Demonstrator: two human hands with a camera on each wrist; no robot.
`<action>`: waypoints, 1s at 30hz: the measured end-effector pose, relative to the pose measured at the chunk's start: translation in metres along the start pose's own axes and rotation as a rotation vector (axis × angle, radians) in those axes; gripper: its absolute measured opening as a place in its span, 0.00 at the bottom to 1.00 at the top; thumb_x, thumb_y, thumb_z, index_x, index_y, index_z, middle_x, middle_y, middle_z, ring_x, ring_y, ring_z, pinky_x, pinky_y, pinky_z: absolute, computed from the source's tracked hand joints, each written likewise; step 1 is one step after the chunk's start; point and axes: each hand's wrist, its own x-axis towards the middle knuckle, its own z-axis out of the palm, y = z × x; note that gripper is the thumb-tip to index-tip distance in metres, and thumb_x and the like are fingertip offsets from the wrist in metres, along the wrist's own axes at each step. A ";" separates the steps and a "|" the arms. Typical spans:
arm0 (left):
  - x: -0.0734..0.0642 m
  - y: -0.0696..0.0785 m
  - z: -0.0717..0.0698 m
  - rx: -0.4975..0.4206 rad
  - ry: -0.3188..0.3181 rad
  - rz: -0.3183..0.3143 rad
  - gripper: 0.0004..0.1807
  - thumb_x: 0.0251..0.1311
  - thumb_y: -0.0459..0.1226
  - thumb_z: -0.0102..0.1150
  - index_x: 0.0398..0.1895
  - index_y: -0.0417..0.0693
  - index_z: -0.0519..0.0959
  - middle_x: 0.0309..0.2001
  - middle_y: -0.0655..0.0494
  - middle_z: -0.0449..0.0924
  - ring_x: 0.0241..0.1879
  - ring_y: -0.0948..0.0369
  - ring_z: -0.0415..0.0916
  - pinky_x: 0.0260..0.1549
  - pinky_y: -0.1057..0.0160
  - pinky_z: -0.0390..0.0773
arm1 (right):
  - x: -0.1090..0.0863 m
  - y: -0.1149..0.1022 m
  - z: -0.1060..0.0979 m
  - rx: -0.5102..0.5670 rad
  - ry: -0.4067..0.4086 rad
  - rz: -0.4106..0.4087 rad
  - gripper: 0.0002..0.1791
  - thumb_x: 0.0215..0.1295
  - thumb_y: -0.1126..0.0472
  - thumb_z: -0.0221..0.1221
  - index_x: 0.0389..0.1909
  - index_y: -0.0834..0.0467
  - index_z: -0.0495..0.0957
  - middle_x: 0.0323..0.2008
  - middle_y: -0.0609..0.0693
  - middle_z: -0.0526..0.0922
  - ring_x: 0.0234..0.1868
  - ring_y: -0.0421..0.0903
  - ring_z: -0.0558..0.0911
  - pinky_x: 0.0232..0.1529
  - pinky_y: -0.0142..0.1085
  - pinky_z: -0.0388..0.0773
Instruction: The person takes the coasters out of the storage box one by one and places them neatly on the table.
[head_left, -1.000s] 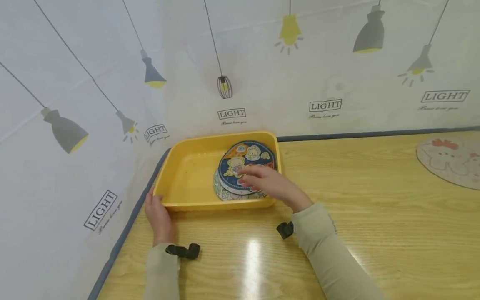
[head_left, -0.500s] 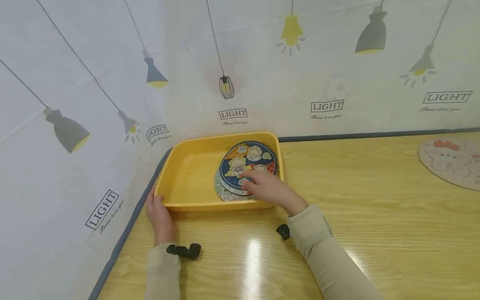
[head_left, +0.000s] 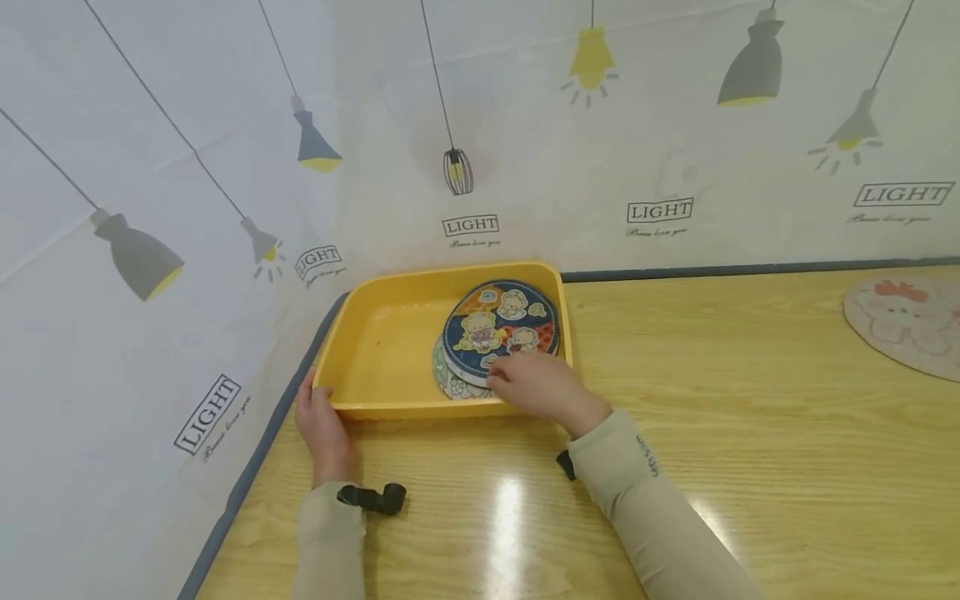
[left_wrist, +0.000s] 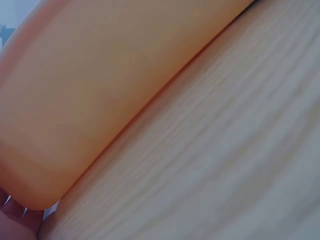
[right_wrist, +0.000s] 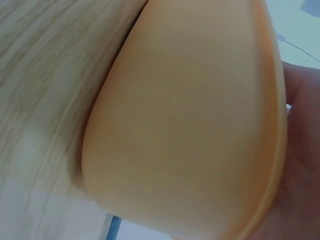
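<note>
A yellow plastic tray [head_left: 382, 358] stands in the corner of the table. My left hand [head_left: 322, 429] holds its front left corner, thumb at the rim and fingers along the outer side. In the tray's right half lies a round dark blue pad [head_left: 468, 354] printed with cartoon bears. It rests over a pale green and white patterned round piece [head_left: 448, 382], only partly showing. My right hand [head_left: 543, 387] reaches over the front rim with bent fingers at the blue pad's near edge. Its fingertips are partly hidden, and I cannot tell whether they pinch the pad.
A pale pink round mat [head_left: 907, 325] with a cartoon figure lies at the table's far right, cut by the frame edge. A white sheet printed with lamps [head_left: 600, 167] rises behind and to the left of the wooden table [head_left: 712, 358].
My right hand has drawn back from over the blue pad to its near edge, and its fingers have bent. My left hand stays on the tray corner.
</note>
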 end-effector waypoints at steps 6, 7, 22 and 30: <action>0.000 0.000 0.001 0.028 0.018 0.005 0.25 0.54 0.32 0.35 0.58 0.46 0.67 0.55 0.55 0.65 0.51 0.56 0.66 0.48 0.62 0.64 | -0.001 -0.003 0.000 -0.066 -0.029 0.028 0.16 0.65 0.51 0.45 0.20 0.49 0.74 0.15 0.43 0.71 0.20 0.41 0.69 0.26 0.36 0.66; 0.000 0.000 0.001 0.034 0.021 0.004 0.25 0.54 0.32 0.35 0.58 0.46 0.67 0.56 0.55 0.65 0.51 0.56 0.66 0.48 0.62 0.63 | -0.001 -0.003 0.000 -0.070 -0.035 0.028 0.17 0.65 0.51 0.45 0.20 0.50 0.75 0.15 0.43 0.71 0.20 0.41 0.70 0.26 0.36 0.66; 0.000 0.002 0.000 0.033 0.004 -0.002 0.26 0.54 0.32 0.35 0.59 0.46 0.66 0.56 0.55 0.64 0.52 0.56 0.65 0.51 0.59 0.62 | -0.001 -0.008 -0.001 -0.087 -0.010 0.094 0.14 0.64 0.52 0.47 0.36 0.54 0.79 0.26 0.46 0.78 0.26 0.43 0.74 0.30 0.38 0.70; 0.003 -0.001 0.001 0.065 0.032 0.021 0.23 0.54 0.31 0.36 0.55 0.45 0.69 0.52 0.54 0.68 0.48 0.57 0.67 0.46 0.62 0.64 | 0.005 -0.001 -0.002 0.011 0.035 0.105 0.18 0.64 0.53 0.48 0.49 0.56 0.75 0.36 0.47 0.79 0.28 0.41 0.75 0.35 0.39 0.71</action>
